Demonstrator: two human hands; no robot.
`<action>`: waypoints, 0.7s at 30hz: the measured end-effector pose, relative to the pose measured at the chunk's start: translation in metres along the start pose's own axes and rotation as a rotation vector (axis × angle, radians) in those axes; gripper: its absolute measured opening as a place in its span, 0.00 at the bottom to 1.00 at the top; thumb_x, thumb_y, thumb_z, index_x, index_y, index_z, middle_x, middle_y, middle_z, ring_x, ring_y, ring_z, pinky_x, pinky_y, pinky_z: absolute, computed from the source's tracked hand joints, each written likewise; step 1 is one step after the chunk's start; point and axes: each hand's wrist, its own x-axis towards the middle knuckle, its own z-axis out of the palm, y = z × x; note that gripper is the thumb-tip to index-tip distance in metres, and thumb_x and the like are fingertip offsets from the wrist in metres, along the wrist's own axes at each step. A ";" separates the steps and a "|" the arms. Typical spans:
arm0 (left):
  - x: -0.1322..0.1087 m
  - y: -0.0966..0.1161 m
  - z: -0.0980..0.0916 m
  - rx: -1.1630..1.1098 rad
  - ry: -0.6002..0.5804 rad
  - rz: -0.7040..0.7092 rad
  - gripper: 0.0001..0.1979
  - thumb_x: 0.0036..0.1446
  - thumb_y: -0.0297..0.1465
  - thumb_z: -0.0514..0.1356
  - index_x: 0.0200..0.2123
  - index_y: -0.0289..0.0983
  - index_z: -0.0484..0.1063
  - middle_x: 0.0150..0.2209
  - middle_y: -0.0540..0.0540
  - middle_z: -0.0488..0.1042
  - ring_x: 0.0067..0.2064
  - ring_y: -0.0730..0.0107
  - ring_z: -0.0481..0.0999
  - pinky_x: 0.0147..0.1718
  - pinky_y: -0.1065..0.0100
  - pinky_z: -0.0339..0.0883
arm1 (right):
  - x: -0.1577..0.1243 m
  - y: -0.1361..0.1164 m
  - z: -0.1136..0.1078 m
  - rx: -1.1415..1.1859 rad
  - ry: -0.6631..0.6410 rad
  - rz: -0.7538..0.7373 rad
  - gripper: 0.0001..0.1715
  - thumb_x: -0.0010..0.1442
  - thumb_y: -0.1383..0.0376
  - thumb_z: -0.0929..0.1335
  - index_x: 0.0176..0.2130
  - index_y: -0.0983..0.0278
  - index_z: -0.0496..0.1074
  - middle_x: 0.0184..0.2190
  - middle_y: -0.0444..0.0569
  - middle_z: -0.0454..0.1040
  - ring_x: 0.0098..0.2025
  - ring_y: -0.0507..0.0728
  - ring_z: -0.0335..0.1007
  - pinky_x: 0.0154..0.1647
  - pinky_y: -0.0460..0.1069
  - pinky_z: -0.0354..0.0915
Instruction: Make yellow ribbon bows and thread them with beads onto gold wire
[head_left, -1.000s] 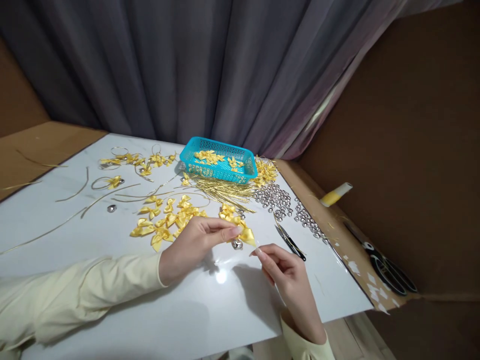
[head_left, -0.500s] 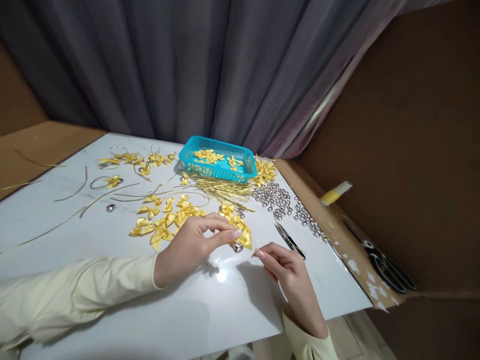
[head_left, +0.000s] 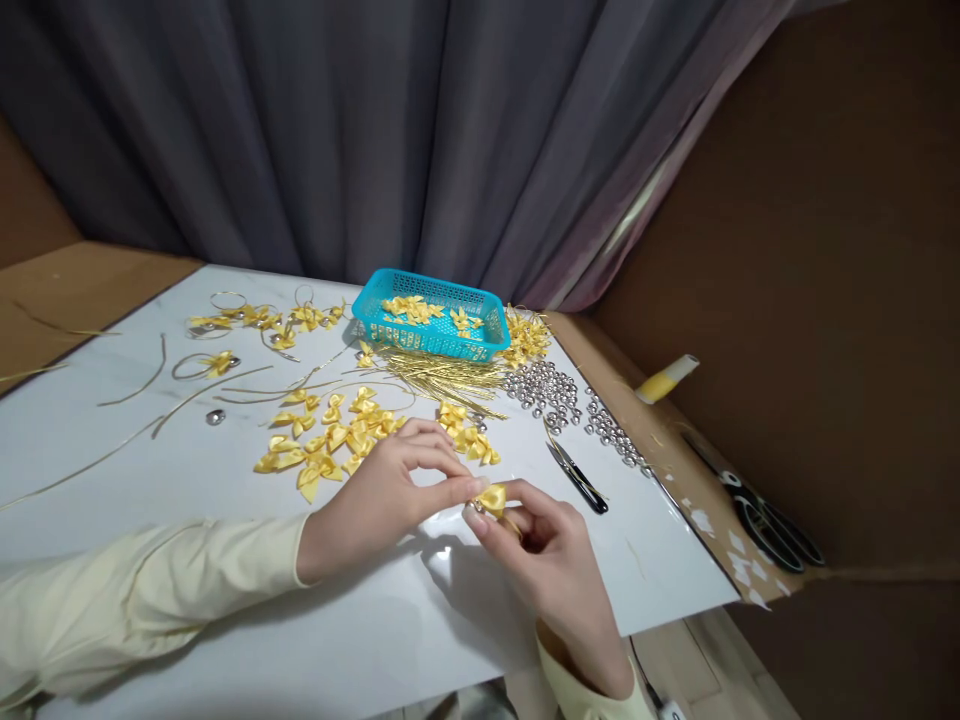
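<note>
Between my two hands, above the white board, is a yellow satin bow [head_left: 492,499] with a small silver bead at its lower left. My left hand [head_left: 397,485] pinches its left side with thumb and forefinger. On the right side, the thumb and forefinger of my right hand [head_left: 544,535] grip the same bow. My fingers partly cover the bead. Loose yellow bows [head_left: 349,435] lie just beyond my left hand, and a smaller group of bows [head_left: 465,435] lies behind my fingertips.
A blue basket [head_left: 431,345] holding bows stands at the back. Near it lie gold wires [head_left: 442,375] and silver beads [head_left: 547,390]. Black snips [head_left: 577,480] lie right of my hands, with large scissors [head_left: 772,525] farther right. Looped wires with bows [head_left: 281,320] lie back left.
My right hand has moved left to meet my left hand and now grips the bow too. The bow and bead have turned and shifted slightly down. The view has shifted slightly.
</note>
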 end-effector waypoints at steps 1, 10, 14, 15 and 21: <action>0.000 0.001 0.000 -0.003 -0.011 -0.020 0.07 0.49 0.34 0.64 0.22 0.39 0.77 0.26 0.47 0.73 0.43 0.59 0.66 0.46 0.63 0.58 | 0.000 0.000 0.002 -0.024 0.018 -0.020 0.14 0.55 0.59 0.68 0.26 0.66 0.67 0.14 0.34 0.44 0.17 0.45 0.38 0.17 0.44 0.40; 0.001 0.010 -0.002 -0.017 -0.048 -0.146 0.10 0.50 0.37 0.63 0.21 0.38 0.75 0.28 0.49 0.73 0.37 0.64 0.69 0.41 0.66 0.59 | 0.000 0.000 -0.002 -0.087 0.017 -0.047 0.12 0.53 0.59 0.69 0.28 0.66 0.69 0.13 0.33 0.47 0.17 0.45 0.40 0.17 0.44 0.43; 0.001 0.010 -0.002 -0.044 -0.048 -0.158 0.10 0.49 0.36 0.63 0.20 0.38 0.75 0.28 0.49 0.73 0.36 0.65 0.69 0.40 0.67 0.59 | 0.001 0.001 0.000 -0.094 0.032 -0.043 0.16 0.54 0.57 0.68 0.23 0.66 0.66 0.13 0.35 0.47 0.18 0.46 0.40 0.18 0.44 0.43; 0.000 0.010 -0.002 -0.065 -0.056 -0.170 0.10 0.49 0.36 0.63 0.20 0.38 0.75 0.28 0.50 0.72 0.36 0.66 0.69 0.39 0.68 0.59 | 0.002 0.002 0.000 -0.077 0.033 -0.032 0.18 0.54 0.57 0.68 0.21 0.66 0.65 0.14 0.35 0.47 0.18 0.46 0.40 0.18 0.44 0.43; 0.005 0.008 -0.005 -0.250 -0.094 -0.290 0.10 0.51 0.37 0.62 0.26 0.37 0.77 0.31 0.49 0.75 0.33 0.67 0.71 0.35 0.69 0.61 | 0.011 0.012 -0.017 0.307 -0.004 0.084 0.26 0.54 0.46 0.66 0.39 0.65 0.68 0.14 0.36 0.56 0.17 0.46 0.42 0.18 0.43 0.41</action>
